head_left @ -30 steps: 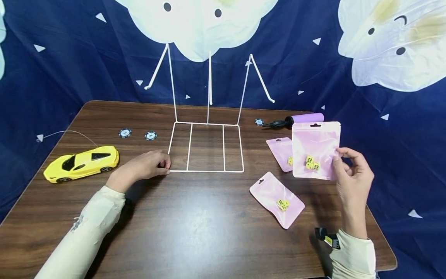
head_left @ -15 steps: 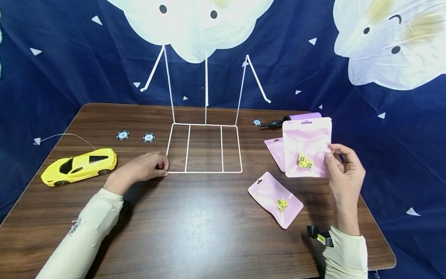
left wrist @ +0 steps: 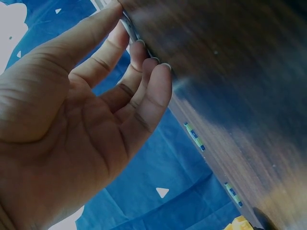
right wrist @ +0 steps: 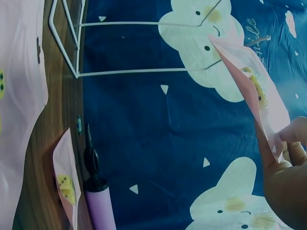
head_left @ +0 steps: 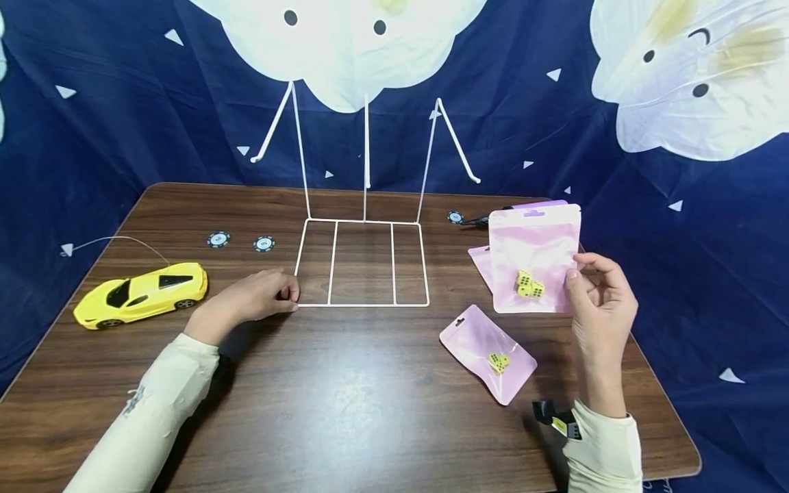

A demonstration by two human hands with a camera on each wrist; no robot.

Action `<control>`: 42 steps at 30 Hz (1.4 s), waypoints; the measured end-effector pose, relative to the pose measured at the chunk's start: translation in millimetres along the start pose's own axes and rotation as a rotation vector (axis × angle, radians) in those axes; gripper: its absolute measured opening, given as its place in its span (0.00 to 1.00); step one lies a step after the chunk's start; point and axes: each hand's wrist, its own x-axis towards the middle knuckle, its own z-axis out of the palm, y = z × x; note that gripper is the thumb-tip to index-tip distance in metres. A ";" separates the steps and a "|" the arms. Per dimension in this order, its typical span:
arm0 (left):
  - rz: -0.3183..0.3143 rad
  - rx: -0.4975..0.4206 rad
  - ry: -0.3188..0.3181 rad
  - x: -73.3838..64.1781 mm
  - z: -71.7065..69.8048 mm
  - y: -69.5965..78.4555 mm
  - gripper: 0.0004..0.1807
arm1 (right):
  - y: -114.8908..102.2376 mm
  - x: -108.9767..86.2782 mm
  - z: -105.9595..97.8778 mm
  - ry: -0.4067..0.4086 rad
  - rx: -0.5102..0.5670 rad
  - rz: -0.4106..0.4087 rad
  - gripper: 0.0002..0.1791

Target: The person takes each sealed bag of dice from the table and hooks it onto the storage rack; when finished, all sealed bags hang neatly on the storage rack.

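Note:
My right hand pinches the right edge of a pink zip bag between thumb and fingers, holding it upright above the table. Several yellow dice show through its front. On the left, my left hand grips the front left corner of a white wire display rack; the left wrist view has thumb and fingertip on the wire. Three bare hooks reach forward from the rack's uprights. Another pink bag with dice lies flat in front, and a third pink bag is partly hidden behind the raised one.
A yellow toy car stands at the left. Two poker chips lie behind it, and one more chip sits right of the rack. A purple hand pump lies at the back right. Blue fabric hangs behind the table.
My right hand has moved left with the pink bag, which now covers more of the bag and pump behind it. My left hand stays on the rack's corner.

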 end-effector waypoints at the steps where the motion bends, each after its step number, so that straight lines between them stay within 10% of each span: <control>1: 0.002 0.000 0.001 0.0 -0.1 0.0 0.10 | 0.1 -0.4 1.4 0.004 0.007 -0.001 0.12; 42: -0.002 0.001 0.000 -1.6 -1.2 3.3 0.10 | 2.2 -16.5 62.6 -0.006 0.239 -0.095 0.14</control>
